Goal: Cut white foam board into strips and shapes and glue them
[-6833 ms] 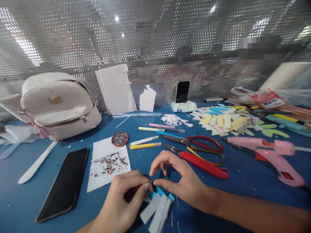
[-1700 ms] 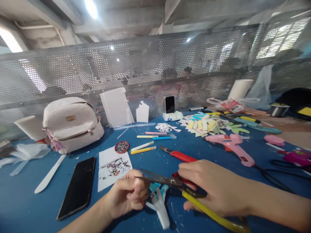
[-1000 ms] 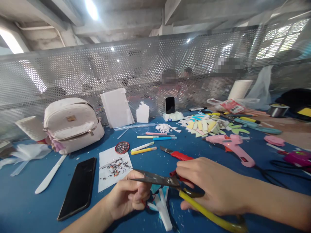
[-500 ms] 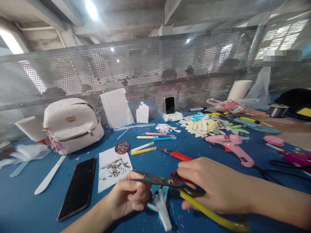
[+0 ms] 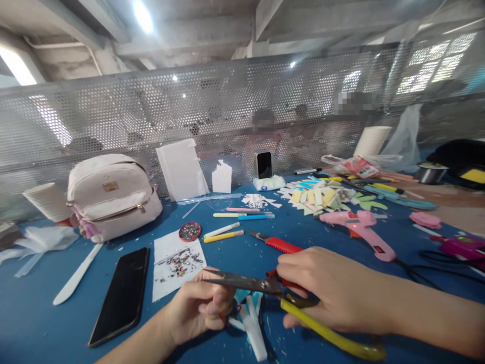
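My right hand (image 5: 322, 288) is closed around the handles of a pair of scissors (image 5: 261, 284), one handle wrapped in yellow and the other in red. The blades point left, slightly parted, across the fingertips of my left hand (image 5: 206, 303). Those left fingers are pinched together, and thin red string (image 5: 223, 319) shows below them; the part inside the pinch is hidden. Under the blades, between both hands, lie white strips (image 5: 254, 328) and some turquoise pieces (image 5: 242, 296). A red utility knife (image 5: 282, 244) rests just beyond my right hand.
A black phone (image 5: 120, 296) and a paper with dark bits (image 5: 161, 273) lie left. Behind them stands a white backpack (image 5: 113, 197). Several markers (image 5: 223, 236) and paper scraps (image 5: 316, 194) are farther back. Right of these lies a pink glue gun (image 5: 364, 230) with its cord.
Both hands and the scissors keep almost the same place, with the red string showing a little more below my left fingers. A person at the far right has left the view.
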`<state>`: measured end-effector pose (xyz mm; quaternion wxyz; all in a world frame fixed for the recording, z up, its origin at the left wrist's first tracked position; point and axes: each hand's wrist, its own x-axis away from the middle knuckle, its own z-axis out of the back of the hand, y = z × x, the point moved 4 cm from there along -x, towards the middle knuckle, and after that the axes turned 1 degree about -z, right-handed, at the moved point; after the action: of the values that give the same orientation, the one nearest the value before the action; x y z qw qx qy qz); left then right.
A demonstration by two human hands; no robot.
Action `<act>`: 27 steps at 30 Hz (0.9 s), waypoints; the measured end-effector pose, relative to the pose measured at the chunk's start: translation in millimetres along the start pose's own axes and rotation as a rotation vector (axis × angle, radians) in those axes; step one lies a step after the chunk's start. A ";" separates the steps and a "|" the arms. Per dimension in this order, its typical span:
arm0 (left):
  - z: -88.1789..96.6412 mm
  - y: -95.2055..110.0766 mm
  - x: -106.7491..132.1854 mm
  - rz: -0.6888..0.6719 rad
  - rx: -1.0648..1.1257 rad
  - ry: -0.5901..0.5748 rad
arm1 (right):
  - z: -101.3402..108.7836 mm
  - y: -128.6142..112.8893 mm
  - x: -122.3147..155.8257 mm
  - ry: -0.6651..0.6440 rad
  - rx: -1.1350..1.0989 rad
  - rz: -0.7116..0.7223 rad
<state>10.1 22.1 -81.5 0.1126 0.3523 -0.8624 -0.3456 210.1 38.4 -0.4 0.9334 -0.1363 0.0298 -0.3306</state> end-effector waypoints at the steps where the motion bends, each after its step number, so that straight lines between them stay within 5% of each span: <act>1: 0.0 0.0 0.2 0.001 0.001 0.001 | -0.6 0.8 0.0 0.005 -0.001 0.006; 27: 0.4 0.9 1.1 -0.005 0.012 0.003 | -4.8 7.4 -0.1 0.029 -0.028 0.035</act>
<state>8.6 22.1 -81.2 0.1109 0.3555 -0.8635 -0.3402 213.9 42.8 -7.1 0.9365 -0.1438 0.0504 -0.3159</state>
